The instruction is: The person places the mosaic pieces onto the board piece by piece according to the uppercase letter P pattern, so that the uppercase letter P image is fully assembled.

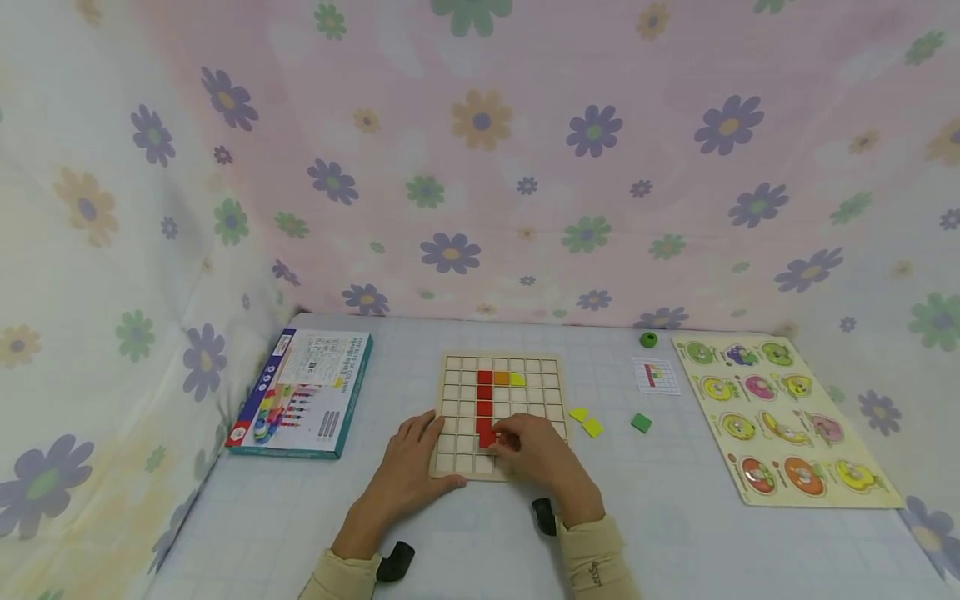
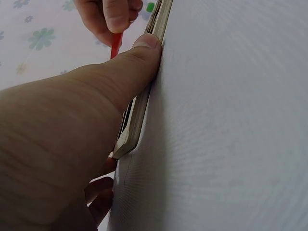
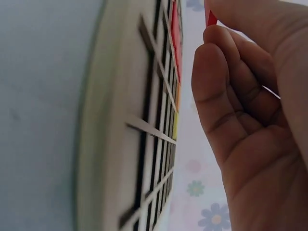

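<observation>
A wooden grid board (image 1: 501, 356) lies flat on the table, with a column of red squares (image 1: 485, 392) in its cells. An orange square (image 1: 502, 378) and a yellow square (image 1: 517, 380) sit beside the column's top. My right hand (image 1: 542, 452) pinches a red square tile (image 1: 487, 437) between thumb and fingers, over the column's lower end. That tile (image 2: 116, 45) stands tilted in the left wrist view; only a sliver of it (image 3: 211, 18) shows in the right. My left hand (image 1: 405, 468) rests at the board's front left corner, thumb on the front edge, fingers along the left side.
Two loose yellow squares (image 1: 592, 427) and a green square (image 1: 641, 422) lie right of the board. Behind them are a pattern card (image 1: 667, 385) and a round green piece (image 1: 648, 339). A fruit puzzle board (image 1: 716, 417) lies far right, a box (image 1: 303, 383) at left.
</observation>
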Motion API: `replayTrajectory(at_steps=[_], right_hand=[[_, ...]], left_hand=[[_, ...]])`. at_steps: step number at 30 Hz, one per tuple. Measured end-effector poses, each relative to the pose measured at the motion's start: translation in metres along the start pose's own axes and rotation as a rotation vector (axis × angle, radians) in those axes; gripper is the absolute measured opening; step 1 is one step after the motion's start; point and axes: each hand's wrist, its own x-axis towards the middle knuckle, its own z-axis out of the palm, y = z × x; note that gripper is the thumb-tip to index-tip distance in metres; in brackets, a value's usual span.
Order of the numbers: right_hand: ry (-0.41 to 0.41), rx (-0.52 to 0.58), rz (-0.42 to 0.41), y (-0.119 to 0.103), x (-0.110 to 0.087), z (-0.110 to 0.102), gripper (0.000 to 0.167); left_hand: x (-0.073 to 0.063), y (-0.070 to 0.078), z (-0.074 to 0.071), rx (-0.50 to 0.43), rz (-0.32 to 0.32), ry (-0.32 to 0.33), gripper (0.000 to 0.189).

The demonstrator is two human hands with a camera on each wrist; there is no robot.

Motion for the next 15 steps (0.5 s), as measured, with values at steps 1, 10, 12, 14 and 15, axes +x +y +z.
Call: replayTrajectory(at_steps=[1, 10, 12, 14, 15], right_hand=[[0.000, -0.017, -0.005, 0.0000, 0.0000, 0.0011, 0.021], [0.012, -0.027, -0.018, 0.0029, 0.0008, 0.0063, 0.020], [0.004, -0.019, -0.025, 0.0031, 0.0018, 0.0071, 0.019], [-0.001, -0.017, -0.032, 0.0029, 0.0025, 0.0078, 0.018], [-0.005, -0.017, -0.028, 0.0028, 0.0026, 0.0083, 0.017]], left_hand=[[0.0000, 0.0003, 0.0002, -0.003, 0.001, 0.001, 0.101], [0.0001, 0.0016, -0.0019, -0.009, -0.003, -0.011, 0.101], [0.0003, 0.0013, -0.0022, -0.005, -0.003, -0.009, 0.100], [0.0006, 0.0009, -0.0021, -0.002, -0.003, -0.009, 0.100], [0.0007, 0.0008, -0.0020, -0.003, -0.003, -0.008, 0.100]])
